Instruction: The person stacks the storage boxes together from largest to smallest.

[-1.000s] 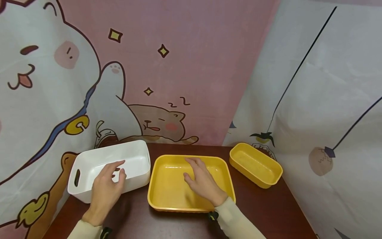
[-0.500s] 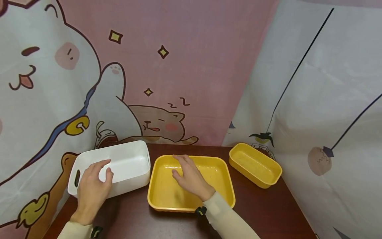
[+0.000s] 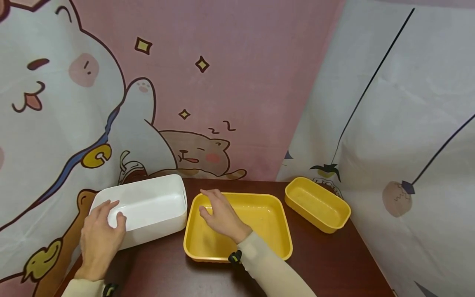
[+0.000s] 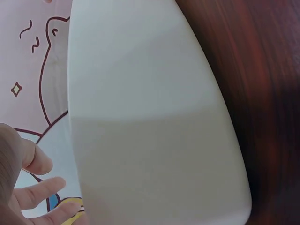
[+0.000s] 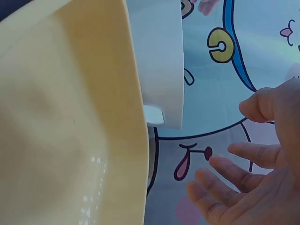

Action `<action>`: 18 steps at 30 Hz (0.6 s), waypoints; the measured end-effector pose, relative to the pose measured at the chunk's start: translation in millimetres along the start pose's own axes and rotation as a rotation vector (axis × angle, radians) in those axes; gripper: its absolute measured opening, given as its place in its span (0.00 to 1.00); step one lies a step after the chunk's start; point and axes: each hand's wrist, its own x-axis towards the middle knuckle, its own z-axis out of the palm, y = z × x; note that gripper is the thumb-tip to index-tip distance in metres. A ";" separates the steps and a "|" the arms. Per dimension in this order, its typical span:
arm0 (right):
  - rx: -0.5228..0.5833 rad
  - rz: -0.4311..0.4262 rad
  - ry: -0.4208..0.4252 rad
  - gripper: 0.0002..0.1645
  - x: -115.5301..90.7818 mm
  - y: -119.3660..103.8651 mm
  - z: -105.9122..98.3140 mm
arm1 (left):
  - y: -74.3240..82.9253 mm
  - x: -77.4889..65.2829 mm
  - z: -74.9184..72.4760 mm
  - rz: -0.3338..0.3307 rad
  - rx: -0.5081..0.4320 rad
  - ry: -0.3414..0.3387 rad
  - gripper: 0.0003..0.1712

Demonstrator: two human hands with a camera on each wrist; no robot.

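My left hand (image 3: 101, 235) is over the left end of a white plastic basket (image 3: 156, 231), thumb and fingers spread apart with nothing between them. In the left wrist view the basket's long outer wall (image 4: 154, 117) fills the middle, and the hand's fingers (image 4: 40, 192) show at the lower left. My right hand (image 3: 222, 218) hovers above the left part of a large yellow tray (image 3: 256, 231), fingers loosely extended and holding nothing. From the right wrist, the tray's wall (image 5: 112, 117) lies left of the spread hand (image 5: 248, 173), with an end of the white basket (image 5: 157, 61) behind it.
A smaller yellow bin (image 3: 317, 204) stands at the back right of the dark wooden table (image 3: 167, 272). Printed cloth walls (image 3: 252, 82) with cartoon cats rise behind the table and along both sides.
Both hands have moved left: the left hand from over the middle of the white basket to its left end, the right hand across the yellow tray. The containers have stayed in place.
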 end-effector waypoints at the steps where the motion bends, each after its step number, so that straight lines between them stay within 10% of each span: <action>1: 0.008 0.002 -0.006 0.36 1.6 -0.6 1.8 | -1.8 0.4 -0.8 -0.026 0.011 -0.019 0.25; 11: 0.019 0.051 -0.054 0.36 16.5 -5.1 17.4 | -12.9 4.6 -7.6 -0.216 0.053 -0.140 0.35; 18: 0.051 0.098 -0.091 0.37 26.5 -11.0 30.0 | -19.9 4.7 -8.7 -0.217 0.043 -0.098 0.34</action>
